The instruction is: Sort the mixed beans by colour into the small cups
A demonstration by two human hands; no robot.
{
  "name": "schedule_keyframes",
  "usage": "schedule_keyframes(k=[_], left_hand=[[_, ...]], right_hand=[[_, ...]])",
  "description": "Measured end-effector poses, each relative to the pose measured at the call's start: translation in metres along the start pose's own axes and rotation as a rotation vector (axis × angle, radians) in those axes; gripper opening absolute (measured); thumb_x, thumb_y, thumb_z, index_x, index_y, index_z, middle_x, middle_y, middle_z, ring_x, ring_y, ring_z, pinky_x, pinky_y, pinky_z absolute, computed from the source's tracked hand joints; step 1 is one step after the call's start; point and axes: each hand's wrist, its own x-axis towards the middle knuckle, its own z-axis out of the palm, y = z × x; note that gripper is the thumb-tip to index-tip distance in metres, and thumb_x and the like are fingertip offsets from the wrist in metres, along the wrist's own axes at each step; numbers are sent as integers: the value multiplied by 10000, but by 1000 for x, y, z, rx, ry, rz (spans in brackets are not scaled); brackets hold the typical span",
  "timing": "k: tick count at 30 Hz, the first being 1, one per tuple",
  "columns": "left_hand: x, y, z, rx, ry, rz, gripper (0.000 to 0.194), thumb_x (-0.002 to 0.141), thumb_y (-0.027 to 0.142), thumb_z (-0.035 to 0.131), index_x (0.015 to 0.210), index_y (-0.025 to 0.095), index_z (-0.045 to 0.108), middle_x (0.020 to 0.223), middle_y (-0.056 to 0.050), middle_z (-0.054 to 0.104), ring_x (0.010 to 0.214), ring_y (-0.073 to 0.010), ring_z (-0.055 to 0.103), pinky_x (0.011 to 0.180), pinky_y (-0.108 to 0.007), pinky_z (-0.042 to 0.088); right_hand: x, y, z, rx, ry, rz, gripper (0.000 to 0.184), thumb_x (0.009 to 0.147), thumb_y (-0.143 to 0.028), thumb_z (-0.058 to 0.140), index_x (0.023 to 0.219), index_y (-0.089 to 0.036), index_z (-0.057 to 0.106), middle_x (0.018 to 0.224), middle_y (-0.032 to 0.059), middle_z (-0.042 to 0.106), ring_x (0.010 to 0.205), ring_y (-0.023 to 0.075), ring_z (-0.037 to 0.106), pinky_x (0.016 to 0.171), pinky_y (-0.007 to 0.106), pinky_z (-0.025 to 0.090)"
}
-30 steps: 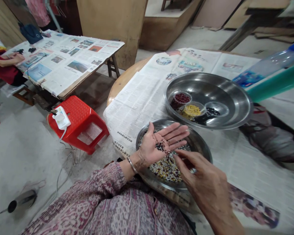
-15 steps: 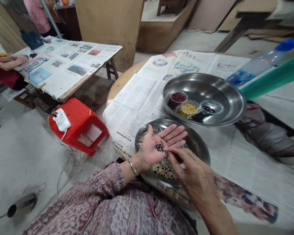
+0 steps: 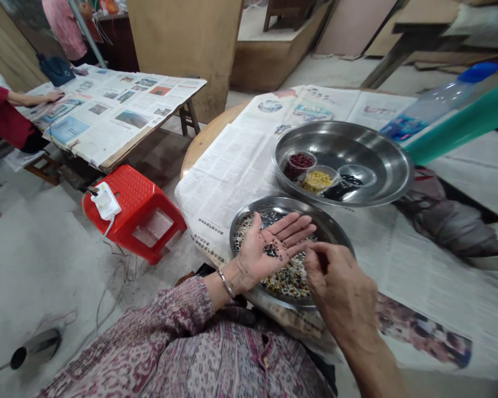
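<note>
red plastic stool (image 3: 128,193) | white power strip (image 3: 105,202) | newspaper-covered table (image 3: 147,135) | plastic bottle (image 3: 435,108)

A plate of beans (image 3: 327,232) lies on a newspaper-covered table (image 3: 207,143), before a basin (image 3: 377,146). Three cups (image 3: 317,181) stand inside the basin.

From my remote screen I log: mixed beans (image 3: 288,282) speckled black, white and yellow; dark red beans (image 3: 301,161), yellow beans (image 3: 316,181) and black beans (image 3: 351,179) in separate cups; sleeve (image 3: 178,309) mauve with a dense paisley-like print; stool (image 3: 124,190) bright red, honeycomb-textured; bottle cap (image 3: 477,72) blue
</note>
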Motion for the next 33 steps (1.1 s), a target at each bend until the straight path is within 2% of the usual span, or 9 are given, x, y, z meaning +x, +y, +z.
schedule_keyframes(k=[5,10,13,16,19,23,28,30,33], left_hand=[[-2,3,3,33,-25,52,770,991,643,220,1251,56,645,1499,-197,466,1353,-297,508,1141,-421,383],[-6,4,10,80,-29,37,797,984,656,204,1305,56,619,1497,-197,468,1379,-292,479,1154,-406,368],[-8,3,12,114,-14,21,802,984,655,182,1328,70,610,1505,-178,464,1400,-278,454,1153,-372,369],[-9,1,10,150,-29,28,816,982,665,175,1331,70,611,1499,-169,475,1392,-260,465,1183,-352,323],[-9,-3,6,170,-45,41,806,987,657,185,1340,66,604,1462,-176,517,1372,-249,489,1202,-359,294],[-9,-6,4,159,-13,41,811,994,643,166,1348,50,591,1458,-183,518,1389,-253,469,1214,-378,276],[-9,-1,4,124,-16,30,813,988,655,164,1327,64,608,1527,-173,434,1426,-267,418,1185,-381,327],[-9,1,4,106,-11,33,811,985,658,173,1317,64,615,1533,-173,425,1425,-280,418,1151,-380,376],[-10,3,4,86,3,34,801,980,666,203,1311,71,624,1492,-173,483,1401,-282,452,1117,-372,416]], right_hand=[[-15,12,0,79,-102,-6,207,930,-239,452,1025,-182,625,941,65,703,755,171,640,654,284,456],[-8,-3,-6,218,8,-31,170,934,-268,516,1000,-200,656,979,54,706,824,160,662,739,283,494],[1,-12,-10,107,17,-131,180,949,-268,511,1005,-197,666,993,53,713,821,157,659,712,277,472],[6,-17,-11,-37,-7,-208,177,952,-242,495,932,-182,661,913,49,703,740,148,620,626,281,407],[9,-21,-9,-133,-44,-232,237,959,-244,452,817,-180,631,768,48,648,671,151,567,590,299,343],[10,-23,-6,-161,-73,-240,304,969,-280,420,746,-178,600,697,48,602,638,152,528,592,300,316],[2,-6,-11,-94,-35,-146,274,965,-322,429,846,-185,633,795,37,648,603,136,522,546,284,323],[-2,4,-14,-127,-50,-106,234,944,-282,439,892,-183,644,836,43,673,607,139,537,546,287,342],[-3,9,-17,-106,-83,-139,213,907,-205,445,877,-193,656,823,35,693,642,148,578,563,291,369]])
